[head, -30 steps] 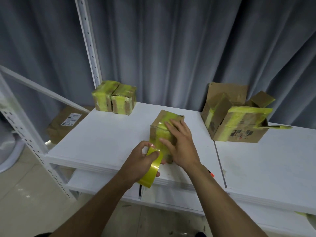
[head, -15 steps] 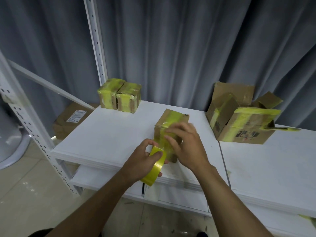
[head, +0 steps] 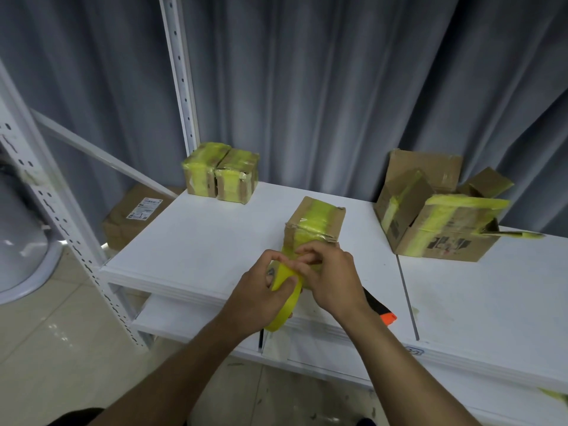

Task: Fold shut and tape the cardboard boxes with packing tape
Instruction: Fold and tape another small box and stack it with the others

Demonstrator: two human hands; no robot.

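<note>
Sealed: two taped boxes (head: pixel 233 179), rear.
Left hand (head: pixel 258 299): gripping tape roll (head: pixel 287 298).
Right hand (head: pixel 333 278): seemingly pinching strip (head: pixel 302 238) on small box (head: pixel 333 221).
Remaining: large box (head: pixel 445 232), open.

Yellow packing-tape roll (head: pixel 284 298) half hidden by left hand (head: pixel 258 299), black-and-orange tool (head: pixel 379 310) mostly under right forearm (head: pixel 399 348), white carton label (head: pixel 144 208) unreadable.

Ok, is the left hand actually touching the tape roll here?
Touching. The head view shows the left hand gripping the yellow tape roll, with the thumb pressed across its outer face and the fingers curled over its top.
</note>
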